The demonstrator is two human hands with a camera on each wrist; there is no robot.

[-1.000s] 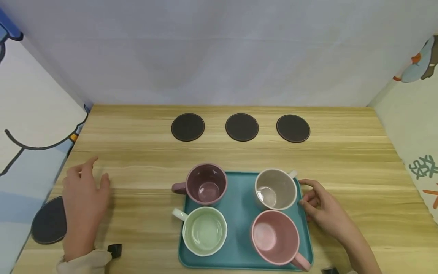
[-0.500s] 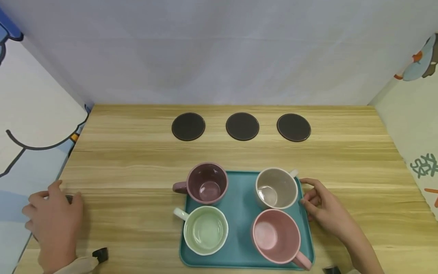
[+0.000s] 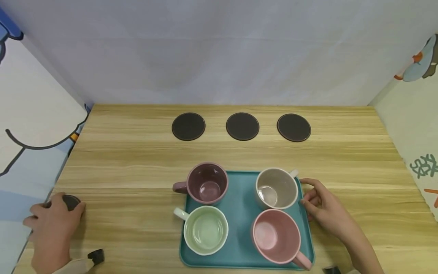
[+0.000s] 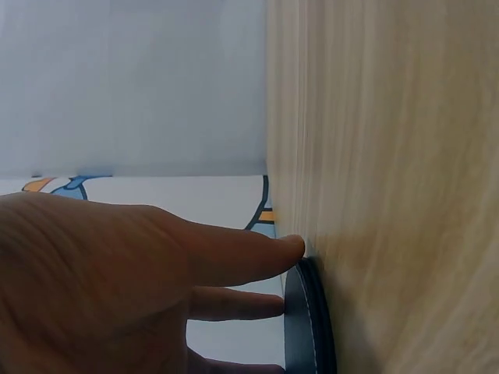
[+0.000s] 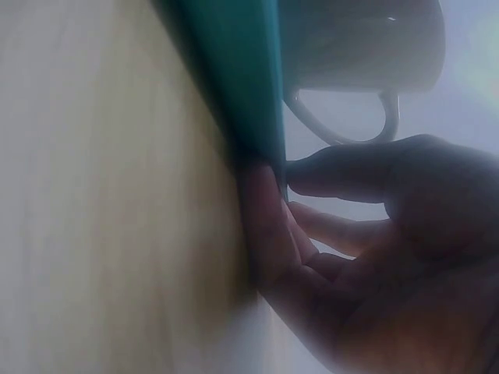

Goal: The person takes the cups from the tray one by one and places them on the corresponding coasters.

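One black coaster [image 3: 72, 203] lies beneath your left hand [image 3: 54, 228], near the left edge of the table [image 3: 137, 167], and the hand hides most of it. Your left grip is spread broadly around it, thumb at the right side of the rim, fingers over the far and left sides, holding it. Whether it has any lift you cannot tell, even from the left wrist view. Work by the rim: draw thumb and fingers inward evenly rather than pressing on the face, since something so flat would likely skid or pivot.

Your right grip is narrow: the right hand [image 3: 325, 207] holds the right rim of the teal tray [image 3: 239, 243] near its far corner. Treat that as a light anchor; a tug could jostle the cups. The off-white cup [image 3: 276, 189] stands closest to those fingers, with the pink cup [image 3: 275, 236] on its near side. The purple cup [image 3: 207, 183] and green cup [image 3: 205, 230] stand on the left, handles jutting past the tray's edge. Well apart from both hands, three other coasters [image 3: 242, 126] lie in a row at the far side.
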